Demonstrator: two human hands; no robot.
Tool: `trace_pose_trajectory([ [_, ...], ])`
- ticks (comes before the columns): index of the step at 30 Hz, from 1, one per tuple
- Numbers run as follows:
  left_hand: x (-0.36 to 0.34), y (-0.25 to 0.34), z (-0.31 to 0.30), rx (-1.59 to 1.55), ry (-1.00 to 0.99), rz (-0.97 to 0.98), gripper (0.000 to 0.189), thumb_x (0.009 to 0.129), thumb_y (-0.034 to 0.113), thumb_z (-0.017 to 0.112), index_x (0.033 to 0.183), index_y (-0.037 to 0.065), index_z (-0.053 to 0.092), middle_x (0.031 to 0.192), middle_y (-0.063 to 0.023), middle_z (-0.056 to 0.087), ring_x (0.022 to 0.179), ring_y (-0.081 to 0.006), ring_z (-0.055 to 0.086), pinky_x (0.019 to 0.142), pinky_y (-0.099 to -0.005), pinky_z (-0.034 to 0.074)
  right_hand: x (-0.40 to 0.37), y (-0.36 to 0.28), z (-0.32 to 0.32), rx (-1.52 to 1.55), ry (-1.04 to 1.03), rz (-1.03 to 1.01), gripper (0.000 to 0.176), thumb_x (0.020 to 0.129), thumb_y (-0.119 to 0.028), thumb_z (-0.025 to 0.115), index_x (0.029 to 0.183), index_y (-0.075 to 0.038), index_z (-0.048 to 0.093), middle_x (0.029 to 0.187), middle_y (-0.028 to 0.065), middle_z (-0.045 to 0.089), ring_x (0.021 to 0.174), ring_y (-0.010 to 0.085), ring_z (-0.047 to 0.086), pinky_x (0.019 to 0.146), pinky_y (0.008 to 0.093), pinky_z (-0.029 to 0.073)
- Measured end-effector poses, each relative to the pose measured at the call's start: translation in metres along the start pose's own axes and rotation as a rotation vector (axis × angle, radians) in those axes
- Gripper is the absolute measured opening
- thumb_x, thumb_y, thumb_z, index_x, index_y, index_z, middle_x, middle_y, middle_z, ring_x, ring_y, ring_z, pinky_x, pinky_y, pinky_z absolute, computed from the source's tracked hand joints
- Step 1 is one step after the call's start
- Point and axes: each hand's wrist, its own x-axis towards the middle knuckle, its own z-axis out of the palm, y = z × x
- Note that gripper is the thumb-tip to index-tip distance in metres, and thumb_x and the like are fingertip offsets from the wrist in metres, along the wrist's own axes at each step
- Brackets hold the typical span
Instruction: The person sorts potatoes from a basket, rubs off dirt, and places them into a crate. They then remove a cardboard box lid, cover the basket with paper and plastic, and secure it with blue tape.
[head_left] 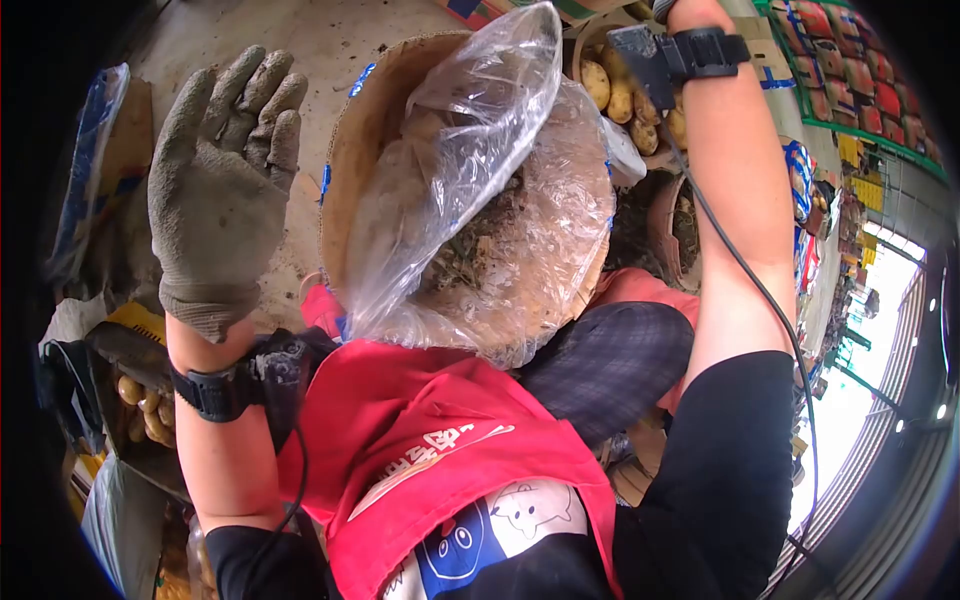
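My left hand [225,180], in a dirty grey work glove, is raised at the left with its palm showing and holds nothing; its fingers are loosely bent and apart. Close beside it stands a round cardboard box [345,150] lined with a clear plastic bag [490,120]. Soil and dry plant scraps [470,250] lie at the bottom of the box. Of my right hand [662,9] only a bit of the glove shows at the top edge; its fingers are out of sight. Below that hand are several potatoes [620,98] in a container.
Behind the potatoes is a stack of red packed bags [850,70] in a green frame. At the lower left, more potatoes [148,408] sit near plastic sheeting [125,510]. A black cable [745,260] runs along my right arm. The concrete floor [300,30] shows behind the box.
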Motion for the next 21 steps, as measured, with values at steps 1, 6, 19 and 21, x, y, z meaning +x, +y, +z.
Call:
trace_pose_trajectory([
  [1, 0.000, 0.000, 0.001, -0.003, -0.005, -0.002, 0.049, 0.110, 0.027, 0.036, 0.150, 0.000, 0.037, 0.159, -0.0206, 0.036, 0.143, -0.0296, 0.041, 0.115, -0.0393, 0.039, -0.008, 0.010, 0.006, 0.135, -0.023, -0.067, 0.031, 0.082, -0.012, 0.063, 0.108, 0.000, 0.073, 0.105, 0.0187, 0.075, 0.102, 0.0318, 0.071, 0.092, 0.0367, 0.055],
  [6, 0.008, 0.003, -0.038, -0.206, -0.512, -0.094, 0.047, 0.110, 0.027, 0.037, 0.149, 0.000, 0.038, 0.158, -0.0219, 0.036, 0.144, -0.0315, 0.041, 0.115, -0.0400, 0.040, -0.123, -0.016, 0.012, -0.086, -0.574, 0.242, 0.036, 0.092, -0.036, 0.064, 0.101, -0.003, 0.074, 0.087, 0.0169, 0.074, 0.064, 0.0194, 0.071, 0.068, 0.0347, 0.058],
  [19, -0.018, -0.004, 0.003, 0.045, 0.007, 0.047, 0.045, 0.110, 0.027, 0.037, 0.148, 0.003, 0.038, 0.160, -0.0216, 0.033, 0.143, -0.0350, 0.040, 0.115, -0.0423, 0.041, -0.277, 0.008, 0.249, 0.057, -0.796, 0.263, 0.045, 0.087, -0.029, 0.062, 0.129, -0.012, 0.065, 0.127, 0.0188, 0.067, 0.119, 0.0363, 0.064, 0.101, 0.0425, 0.051],
  [21, -0.011, 0.000, -0.026, -0.124, -0.364, -0.040, 0.045, 0.111, 0.026, 0.036, 0.149, 0.003, 0.038, 0.160, -0.0220, 0.033, 0.143, -0.0352, 0.040, 0.114, -0.0424, 0.041, -0.283, 0.009, 0.249, -0.015, -0.656, 0.472, 0.045, 0.087, -0.030, 0.061, 0.129, -0.012, 0.065, 0.128, 0.0190, 0.066, 0.120, 0.0365, 0.063, 0.101, 0.0426, 0.051],
])
